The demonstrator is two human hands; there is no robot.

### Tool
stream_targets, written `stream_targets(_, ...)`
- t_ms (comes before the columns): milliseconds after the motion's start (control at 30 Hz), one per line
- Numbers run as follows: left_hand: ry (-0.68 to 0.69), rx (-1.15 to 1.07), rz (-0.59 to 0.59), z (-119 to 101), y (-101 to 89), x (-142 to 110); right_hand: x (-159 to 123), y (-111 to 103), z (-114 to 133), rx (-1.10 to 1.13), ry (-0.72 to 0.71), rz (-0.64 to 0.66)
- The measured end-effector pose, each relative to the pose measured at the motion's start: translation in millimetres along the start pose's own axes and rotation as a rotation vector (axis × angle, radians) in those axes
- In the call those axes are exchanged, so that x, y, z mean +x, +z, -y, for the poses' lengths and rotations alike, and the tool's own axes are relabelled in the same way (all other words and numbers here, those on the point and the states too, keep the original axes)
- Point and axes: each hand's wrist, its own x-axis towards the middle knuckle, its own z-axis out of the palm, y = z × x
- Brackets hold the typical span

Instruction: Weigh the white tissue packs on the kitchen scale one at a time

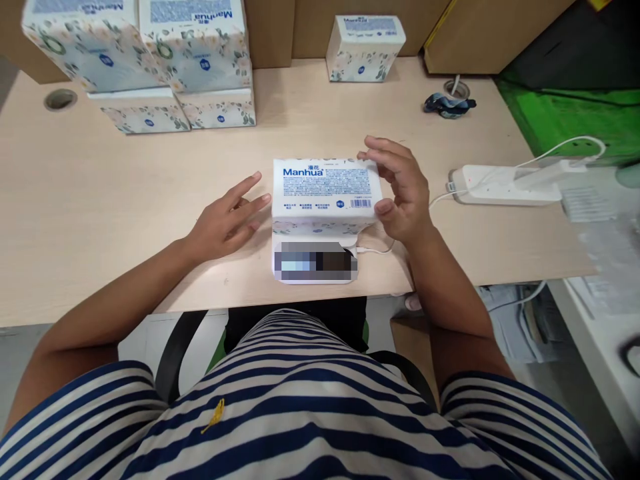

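A white Manhua tissue pack (325, 195) lies on a small white scale (314, 261) near the desk's front edge. My right hand (403, 190) grips the pack's right end, thumb at its near corner and fingers curled over the far corner. My left hand (227, 220) rests on the desk just left of the pack, fingers stretched out and apart, fingertips almost touching the pack's left end. The scale's display is blurred.
Several stacked tissue packs (145, 60) stand at the back left, and one more pack (364, 48) at the back centre. A white power strip (505, 185) with cables lies to the right. A small dark blue object (449, 105) sits near a cable hole.
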Motion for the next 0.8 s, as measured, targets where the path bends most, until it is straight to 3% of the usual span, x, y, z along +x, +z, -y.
stream_targets(100, 0.026, 0.012, -0.003, 1.7, -0.4, -0.1, -0.5, -1.5, 4.4, -0.067, 0.054, 0.038)
stream_targets(233, 0.036, 0.020, -0.008, -2.3, -0.1, 2.6, 1.4, -1.0, 6.0, -0.046, -0.046, -0.001)
stream_targets(500, 0.017, -0.022, 0.050, 1.4, 2.9, 2.6, 2.8, -1.9, 4.4, -0.092, -0.025, -0.024)
stream_targets(800, -0.053, -0.065, 0.092, -0.9, 6.8, 8.3, 1.3, -7.3, 4.5, -0.193, 0.111, -0.053)
